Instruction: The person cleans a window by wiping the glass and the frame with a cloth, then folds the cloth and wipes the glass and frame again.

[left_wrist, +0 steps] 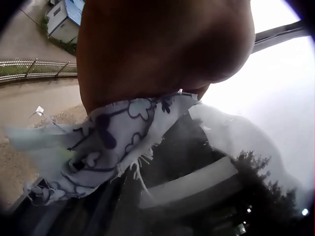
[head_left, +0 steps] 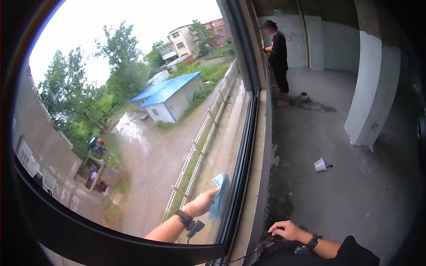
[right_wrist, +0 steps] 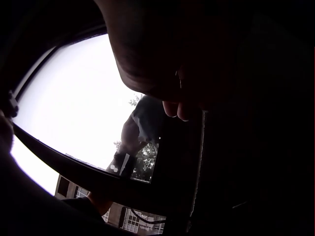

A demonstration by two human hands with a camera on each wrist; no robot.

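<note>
My left hand (head_left: pixel 200 204) is on the far side of the window glass and holds a thin cloth (head_left: pixel 219 197) against the pane, close to the dark window frame (head_left: pixel 242 177). In the left wrist view the cloth (left_wrist: pixel 115 132) is pale with a purple heart pattern and a frayed edge, and it hangs below the hand. Most of the left fingers are hidden. My right hand (head_left: pixel 287 230) hangs loosely curled near my dark clothing, holding nothing. The right wrist view is dark, showing a few right fingertips (right_wrist: pixel 182 112) and the left hand with the cloth through the glass.
A ledge (head_left: pixel 255 190) runs along the window. On the concrete floor stand a white bucket (head_left: pixel 320 165) and, farther off, a blue bucket (head_left: pixel 304 95). Another person (head_left: pixel 278 57) stands by the window line. A pillar (head_left: pixel 366 88) rises at right; outside lie a fence and blue-roofed building.
</note>
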